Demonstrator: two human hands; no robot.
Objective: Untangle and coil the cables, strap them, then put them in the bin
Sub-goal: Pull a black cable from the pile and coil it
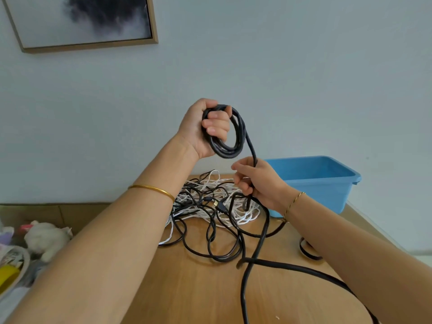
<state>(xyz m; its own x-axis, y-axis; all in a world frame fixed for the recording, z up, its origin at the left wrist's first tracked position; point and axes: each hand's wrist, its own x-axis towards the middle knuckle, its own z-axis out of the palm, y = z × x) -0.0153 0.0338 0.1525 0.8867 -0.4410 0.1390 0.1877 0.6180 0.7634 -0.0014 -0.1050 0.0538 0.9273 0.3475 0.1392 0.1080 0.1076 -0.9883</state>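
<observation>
My left hand (205, 127) is raised above the table and grips a coil of thick black cable (236, 141) with several loops. The cable's free length runs down from the coil into my right hand (257, 183), which holds it in curled fingers. Below my right hand the same cable (261, 239) drops onto the wooden table (198, 291) and trails toward me. A tangle of thin black and white cables (210, 206) lies on the table behind my hands. The blue bin (327, 183) stands at the back right of the table.
A small roll of black strap (308, 251) lies on the table beside my right forearm. Left of the table a soft white toy (44, 237) and other clutter lie lower down. A framed picture (81, 22) hangs on the wall.
</observation>
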